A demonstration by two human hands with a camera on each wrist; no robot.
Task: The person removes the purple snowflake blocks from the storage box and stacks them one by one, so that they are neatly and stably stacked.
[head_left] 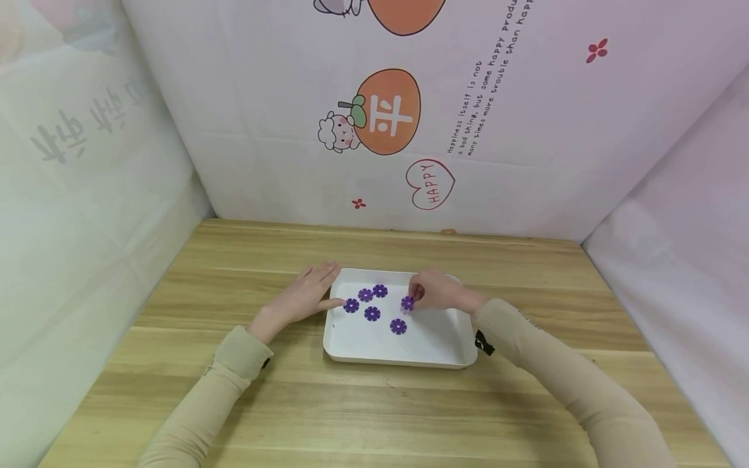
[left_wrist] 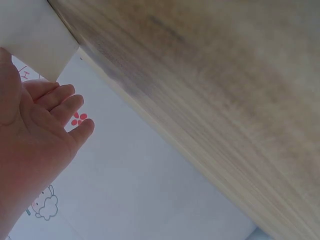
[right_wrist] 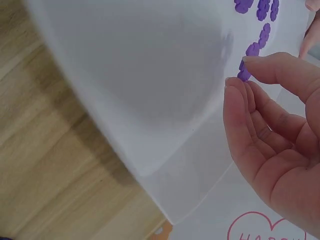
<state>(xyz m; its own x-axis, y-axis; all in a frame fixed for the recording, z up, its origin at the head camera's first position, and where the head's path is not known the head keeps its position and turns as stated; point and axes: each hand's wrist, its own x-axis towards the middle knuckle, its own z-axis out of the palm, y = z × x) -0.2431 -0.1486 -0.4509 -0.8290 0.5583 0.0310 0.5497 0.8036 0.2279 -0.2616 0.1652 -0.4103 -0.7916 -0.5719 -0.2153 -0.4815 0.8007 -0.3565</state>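
- From the head view, saw a white tray (head_left: 433,346) on the wood-grain worktop (head_left: 374,416), in front of a printed white sheet (head_left: 263,97) with a red-outlined heart (head_left: 431,184).
- Counted five purple snowflake discs (head_left: 372,314) lying inside the tray, four grouped toward its left end and one nearer the middle.
- Found the right hand (head_left: 434,290) over the tray's right half, with thumb and fingers pinching a sixth, the held disc (head_left: 407,303).
- Found the left hand (head_left: 304,292) at the tray's far left corner, with fingers extended and thumb spread away, pointing at the leftmost disc; could not tell touching from just beside.
- From the left wrist view, saw the left palm beside the tray, with fingers loosely bent, the little one set apart.
- From the right wrist view, saw the held disc nearly edge-on at the right fingertips, with other discs beyond.
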